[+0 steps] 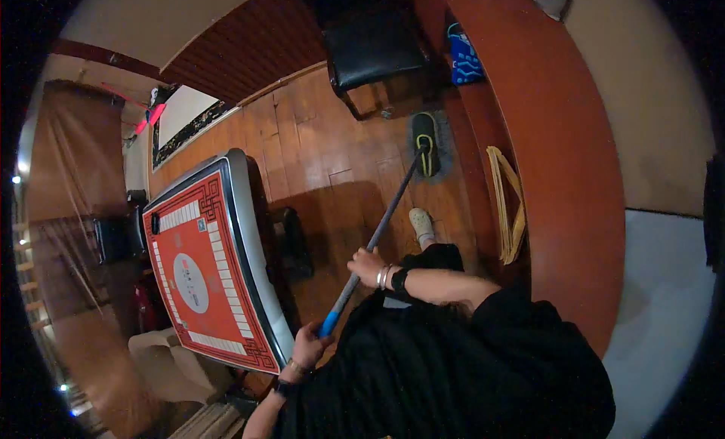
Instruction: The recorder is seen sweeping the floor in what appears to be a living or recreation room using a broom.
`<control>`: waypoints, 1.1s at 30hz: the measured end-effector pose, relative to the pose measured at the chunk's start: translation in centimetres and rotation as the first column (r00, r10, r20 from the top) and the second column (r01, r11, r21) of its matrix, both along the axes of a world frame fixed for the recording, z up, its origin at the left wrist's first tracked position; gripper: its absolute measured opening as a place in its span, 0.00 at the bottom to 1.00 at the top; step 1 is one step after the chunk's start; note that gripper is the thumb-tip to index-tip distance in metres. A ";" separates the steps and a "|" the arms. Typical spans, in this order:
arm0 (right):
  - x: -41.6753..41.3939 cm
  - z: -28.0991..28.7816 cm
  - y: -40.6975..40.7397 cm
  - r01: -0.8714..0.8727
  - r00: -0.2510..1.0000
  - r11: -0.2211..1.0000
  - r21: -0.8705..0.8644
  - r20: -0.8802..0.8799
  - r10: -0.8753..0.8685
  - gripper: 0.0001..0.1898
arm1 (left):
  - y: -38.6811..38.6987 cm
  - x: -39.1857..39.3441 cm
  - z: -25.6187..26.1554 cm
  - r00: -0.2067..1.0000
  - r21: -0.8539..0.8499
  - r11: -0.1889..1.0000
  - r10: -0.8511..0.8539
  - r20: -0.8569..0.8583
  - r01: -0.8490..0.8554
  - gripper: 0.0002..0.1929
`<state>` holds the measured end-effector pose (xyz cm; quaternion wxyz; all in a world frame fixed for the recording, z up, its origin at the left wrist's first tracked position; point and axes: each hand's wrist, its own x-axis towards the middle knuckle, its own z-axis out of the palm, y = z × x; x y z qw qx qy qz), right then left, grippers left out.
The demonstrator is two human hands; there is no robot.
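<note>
A mop's long grey pole [391, 209] slants across the view in front of me. My left hand [307, 344] is closed around its blue end section, low in the view. Farther up the pole, my right hand [368, 266] grips the grey part, with bracelets and a black watch on that wrist. At the far end, a flat mop head [425, 144] with a dark top, yellow trim and grey fringe lies on the wooden floor [334, 150]. One pale clog [421, 224] on my foot shows just below the mop head.
A mahjong table [195, 286] with a red top and rows of white tiles stands at left. A black padded chair [374, 48] is beyond the mop. On the right runs a reddish-brown wooden counter [572, 212], with a blue patterned bag [465, 59] and yellowish folded material [507, 207] beside it.
</note>
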<state>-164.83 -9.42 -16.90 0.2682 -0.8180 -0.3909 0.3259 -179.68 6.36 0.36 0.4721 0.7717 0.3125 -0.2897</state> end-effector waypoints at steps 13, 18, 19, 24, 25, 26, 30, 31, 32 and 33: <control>20.3 -6.8 -1.1 0.472 0.870 0.838 0.274 -0.301 -0.391 0.04 | -6.2 20.9 -4.4 0.986 0.062 0.994 0.080 0.149 -0.090 0.18; 29.7 -9.3 -3.6 0.507 0.801 0.845 0.172 0.269 -0.535 0.13 | -9.2 31.2 -12.0 0.983 0.033 0.999 0.020 0.184 -0.027 0.17; 30.6 -8.7 -4.2 0.515 0.824 0.853 0.077 0.231 -0.518 0.14 | -10.2 31.4 -11.6 0.987 -0.059 0.995 0.092 0.130 -0.085 0.19; 30.0 -9.2 -5.3 0.263 0.936 0.965 -0.008 0.245 -0.253 0.13 | -10.5 29.6 -10.6 0.968 -0.279 0.928 0.234 -0.086 -0.249 0.25; 28.8 -9.7 -4.8 0.250 0.941 0.968 -0.008 0.236 -0.241 0.13 | -10.0 28.2 -10.0 0.958 -0.305 0.908 0.260 -0.124 -0.286 0.24; 27.6 -10.2 -4.3 0.178 0.928 0.983 0.034 0.327 -0.179 0.11 | -9.5 26.7 -9.4 0.949 -0.342 0.886 0.272 -0.160 -0.312 0.22; 19.7 -7.9 -1.6 -0.089 0.906 0.996 0.015 0.417 0.075 0.07 | -6.6 18.0 -5.9 0.900 -0.429 0.794 0.344 -0.268 -0.432 0.14; 17.1 -8.0 -0.9 -0.152 0.853 0.988 -0.012 0.503 0.138 0.06 | -6.4 15.4 -5.0 0.894 -0.431 0.786 0.347 -0.283 -0.442 0.14; 14.7 -6.5 -0.2 -0.252 0.878 0.967 -0.043 0.411 0.247 0.05 | -6.6 13.8 -2.7 0.879 -0.381 0.802 0.350 -0.323 -0.460 0.15; 12.8 -4.6 0.5 -0.352 0.893 0.928 -0.126 0.253 0.373 0.08 | -6.8 12.3 -0.4 0.866 -0.336 0.818 0.348 -0.360 -0.468 0.17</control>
